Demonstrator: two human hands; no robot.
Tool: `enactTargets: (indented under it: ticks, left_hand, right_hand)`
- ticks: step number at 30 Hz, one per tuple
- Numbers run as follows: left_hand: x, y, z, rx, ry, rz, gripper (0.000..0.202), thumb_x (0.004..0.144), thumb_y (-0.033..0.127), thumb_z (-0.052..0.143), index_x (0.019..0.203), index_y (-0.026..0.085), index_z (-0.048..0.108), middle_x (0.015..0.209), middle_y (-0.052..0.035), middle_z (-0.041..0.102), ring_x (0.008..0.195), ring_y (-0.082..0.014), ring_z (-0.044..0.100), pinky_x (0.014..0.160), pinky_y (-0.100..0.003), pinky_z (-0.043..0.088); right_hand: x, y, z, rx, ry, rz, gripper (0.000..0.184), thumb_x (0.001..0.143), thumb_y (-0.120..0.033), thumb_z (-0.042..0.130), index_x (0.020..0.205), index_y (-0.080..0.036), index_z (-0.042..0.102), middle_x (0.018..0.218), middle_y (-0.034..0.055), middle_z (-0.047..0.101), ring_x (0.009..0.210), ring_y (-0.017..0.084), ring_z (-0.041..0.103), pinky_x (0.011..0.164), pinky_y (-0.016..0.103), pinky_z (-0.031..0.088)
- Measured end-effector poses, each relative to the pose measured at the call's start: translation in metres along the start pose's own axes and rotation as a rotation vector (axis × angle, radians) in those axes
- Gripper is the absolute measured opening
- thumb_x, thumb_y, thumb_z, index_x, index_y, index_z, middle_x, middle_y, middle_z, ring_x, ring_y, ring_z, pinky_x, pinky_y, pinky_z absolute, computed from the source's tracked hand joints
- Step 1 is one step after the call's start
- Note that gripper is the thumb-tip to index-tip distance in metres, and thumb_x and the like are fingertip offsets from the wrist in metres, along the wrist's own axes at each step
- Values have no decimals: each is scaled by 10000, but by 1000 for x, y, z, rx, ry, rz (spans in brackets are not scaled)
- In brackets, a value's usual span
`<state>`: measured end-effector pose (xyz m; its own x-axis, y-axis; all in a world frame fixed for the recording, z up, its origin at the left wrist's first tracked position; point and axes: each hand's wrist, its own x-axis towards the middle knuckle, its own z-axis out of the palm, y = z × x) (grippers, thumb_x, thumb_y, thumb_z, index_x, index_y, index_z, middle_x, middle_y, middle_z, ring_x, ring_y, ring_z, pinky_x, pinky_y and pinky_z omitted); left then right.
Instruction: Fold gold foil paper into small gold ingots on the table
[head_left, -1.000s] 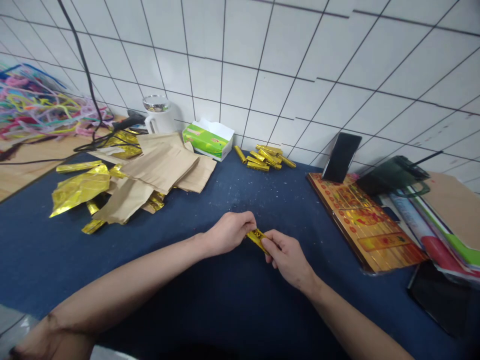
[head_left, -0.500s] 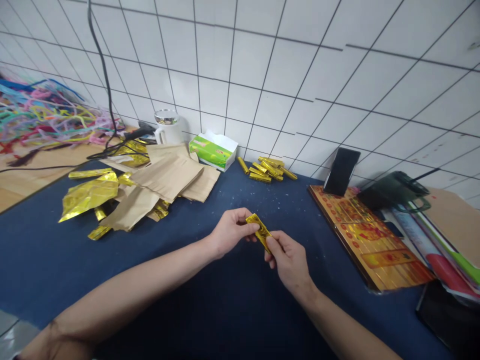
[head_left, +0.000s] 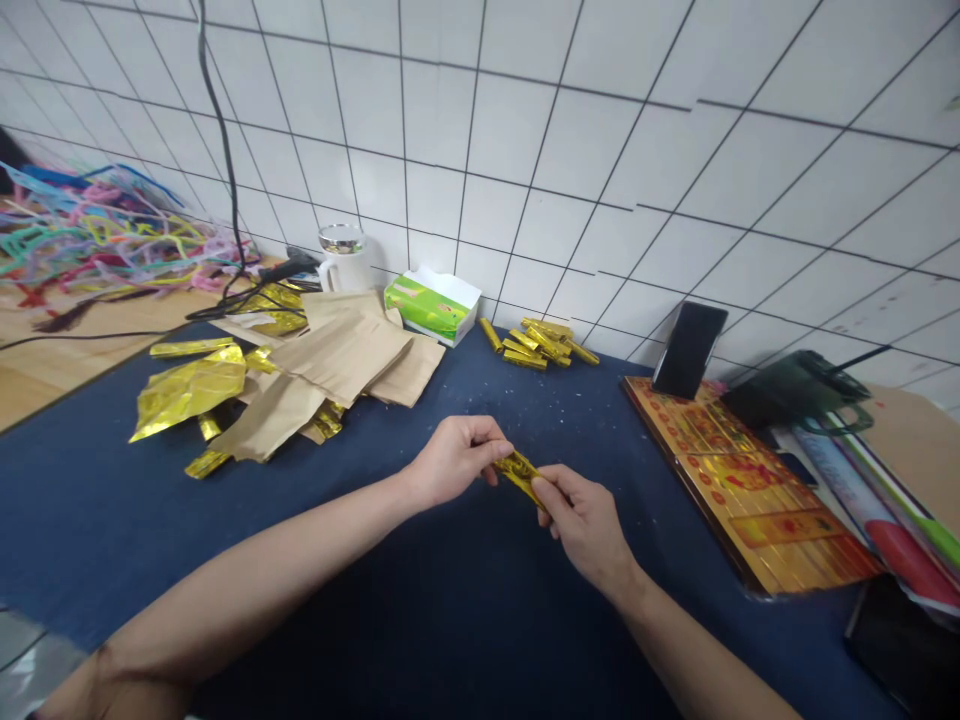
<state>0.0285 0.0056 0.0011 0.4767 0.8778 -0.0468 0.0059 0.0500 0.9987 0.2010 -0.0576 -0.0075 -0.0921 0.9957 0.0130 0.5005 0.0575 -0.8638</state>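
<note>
1. The gold foil piece (head_left: pixel 517 470) was a small, narrow strip of shiny yellow-gold paper, folded or rolled lengthwise, with creases that caught the light and a faint darker print on its face.
2. It was held above the blue cloth (head_left: pixel 450 620) at the middle of the table, not touching it, and slanted from upper left down to lower right.
3. The left hand (head_left: pixel 454 460) was pinched closed on the strip's upper left end, thumb and fingertips pressed together over the foil.
4. The right hand (head_left: pixel 589 520) was pinched closed on the lower right end, its fingers curled so that this end was mostly hidden.
5. Only the short middle stretch of the strip showed between the two hands, which were very near each other, with fingertips almost meeting.
6. Whether the far side of the strip was folded flat could not be told.
7. Behind the hands, near the tiled wall, lay a pile of folded gold pieces (head_left: pixel 541 342) of much the same look, well apart from the strip in hand.
8. To the left lay brown paper sheets (head_left: pixel 345 355) and a crumpled gold foil sheet (head_left: pixel 189 390), with a green tissue box (head_left: pixel 429 305) and a white mug (head_left: pixel 341 258) beyond them.
9. To the right lay a stack of gold printed sheets (head_left: pixel 750 480), with a dark phone (head_left: pixel 688 350) propped upright at its far end.
</note>
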Motion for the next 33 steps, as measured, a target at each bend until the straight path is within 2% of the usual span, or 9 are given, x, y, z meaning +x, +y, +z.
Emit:
enactTargets:
  ticks: [4,8,11,14,17,22,25,27,33]
  left_hand:
    - [1,-4,1,-72,-5,0,324,700,418,606,640,120,495,523,19,547,401,-69,524,385,-150,334]
    - [1,-8,2,-27,-17,37,291,747,402,544,658,132,480,531,28,517,399,-70,505,387,-162,335]
    - [-1,-8,2,163,29,94,214,798,320,470,674,147,491,523,49,472,422,-66,472,425,-176,350]
    - [-3,-5,-1,385,71,178,175,812,249,435,689,157,518,542,48,486,496,-73,465,502,-185,356]
    - [-3,-2,-4,461,75,218,180,818,238,426,685,162,520,551,49,490,532,-80,457,539,-189,354]
    - [-6,-1,0,528,-53,203,170,815,211,418,685,168,519,551,49,485,528,-81,461,527,-180,353]
    - [-11,-1,9,573,-136,217,160,806,171,409,705,168,534,597,34,544,550,-84,491,527,-176,357]
    - [-13,0,12,568,-171,211,173,816,164,391,714,167,531,593,32,562,541,-81,498,520,-172,356]
    - [-11,0,2,524,-46,224,159,814,199,430,691,158,523,567,47,494,527,-70,472,526,-169,355]
  right_hand:
    - [3,1,0,145,-51,84,286,824,-429,444,750,-176,556,462,-57,473,357,70,398,367,191,322]
    - [5,3,-1,228,-84,145,314,800,-465,467,718,-171,537,437,-61,461,330,61,370,342,185,289]
    - [6,2,0,269,-107,177,311,788,-470,480,715,-171,530,439,-63,468,330,57,379,344,179,290]
    - [6,-1,1,251,-109,164,308,787,-463,478,717,-168,527,441,-64,466,328,53,373,344,179,288]
    - [8,-1,-3,219,-115,148,304,803,-450,465,726,-163,528,442,-63,463,333,52,367,349,179,295]
    - [12,-2,-9,314,-321,136,305,792,-458,482,811,-160,542,566,-30,528,457,85,479,414,195,386]
    - [12,-7,-4,254,-409,163,256,774,-398,530,709,-152,547,551,-26,535,461,72,480,442,184,386]
    - [10,-9,1,226,-437,213,274,800,-379,486,651,-153,528,475,-36,516,391,58,441,407,175,357]
    - [5,-3,0,203,-461,288,305,822,-390,421,659,-155,528,392,-47,491,305,53,380,340,162,303]
